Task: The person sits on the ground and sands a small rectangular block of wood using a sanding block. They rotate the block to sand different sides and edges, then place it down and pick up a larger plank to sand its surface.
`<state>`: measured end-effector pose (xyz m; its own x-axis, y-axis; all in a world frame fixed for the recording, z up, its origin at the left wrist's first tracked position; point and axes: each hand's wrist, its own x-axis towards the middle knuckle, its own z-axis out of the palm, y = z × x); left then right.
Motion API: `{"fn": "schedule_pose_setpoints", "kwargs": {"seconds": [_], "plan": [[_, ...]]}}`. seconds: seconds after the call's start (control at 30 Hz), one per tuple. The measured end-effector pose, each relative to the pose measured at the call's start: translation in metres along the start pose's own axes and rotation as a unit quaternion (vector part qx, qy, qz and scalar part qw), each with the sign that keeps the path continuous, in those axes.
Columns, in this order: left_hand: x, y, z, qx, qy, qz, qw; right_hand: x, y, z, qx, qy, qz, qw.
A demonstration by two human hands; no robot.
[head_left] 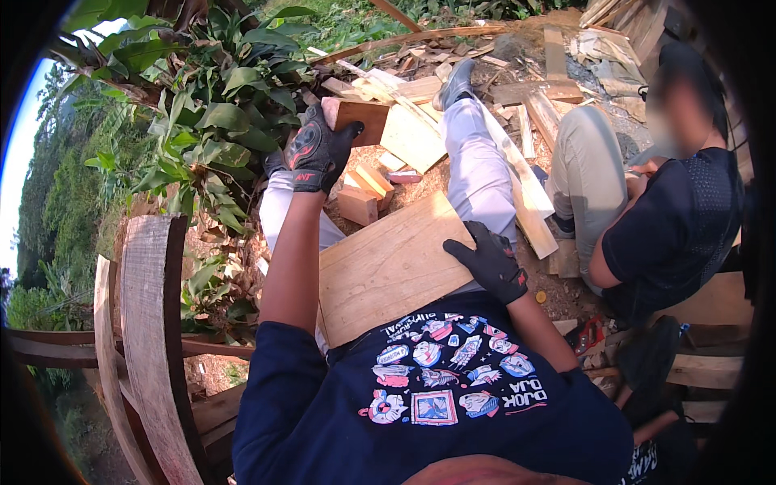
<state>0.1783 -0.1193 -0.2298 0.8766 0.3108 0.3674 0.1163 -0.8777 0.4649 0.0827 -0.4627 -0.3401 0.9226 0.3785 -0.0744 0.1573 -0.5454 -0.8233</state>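
Note:
Both my hands wear black work gloves. My left hand (314, 153) is raised past my left knee and closed around a short reddish-brown wood block (361, 120), whose end face looks pale. A wide light-coloured wooden board (388, 271) lies tilted across my lap, against my shirt. At the board's right edge, my right hand (490, 263) grips it with the thumb on the upper face; some of the fingers are hidden. Below the raised block, a few small wood blocks (361, 198) lie between my legs.
Another person (675, 210) sits close on my right. Planks and offcuts (416, 133) litter the ground ahead. Upright weathered boards (153, 323) and a rail stand at my left, near leafy plants (218, 105). A red-handled tool (586, 334) lies beyond my right forearm.

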Motion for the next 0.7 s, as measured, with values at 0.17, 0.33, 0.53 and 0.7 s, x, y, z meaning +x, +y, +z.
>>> {"fn": "schedule_pose_setpoints", "kwargs": {"seconds": [0.17, 0.33, 0.53, 0.7], "plan": [[-0.004, -0.023, 0.044, 0.012, -0.177, -0.066, 0.982, 0.021, -0.026, 0.009, -0.259, 0.007, 0.004, 0.966], [0.002, -0.031, 0.086, 0.053, -0.232, -0.069, 0.969, 0.038, -0.014, 0.007, -0.283, 0.002, -0.027, 0.959], [0.034, -0.028, 0.096, 0.034, -0.250, -0.108, 0.962, 0.046, -0.026, -0.013, -0.275, -0.094, 0.066, 0.954], [0.045, -0.037, 0.108, -0.016, -0.198, -0.038, 0.979, 0.026, 0.006, -0.018, -0.261, 0.061, 0.035, 0.963]]}}
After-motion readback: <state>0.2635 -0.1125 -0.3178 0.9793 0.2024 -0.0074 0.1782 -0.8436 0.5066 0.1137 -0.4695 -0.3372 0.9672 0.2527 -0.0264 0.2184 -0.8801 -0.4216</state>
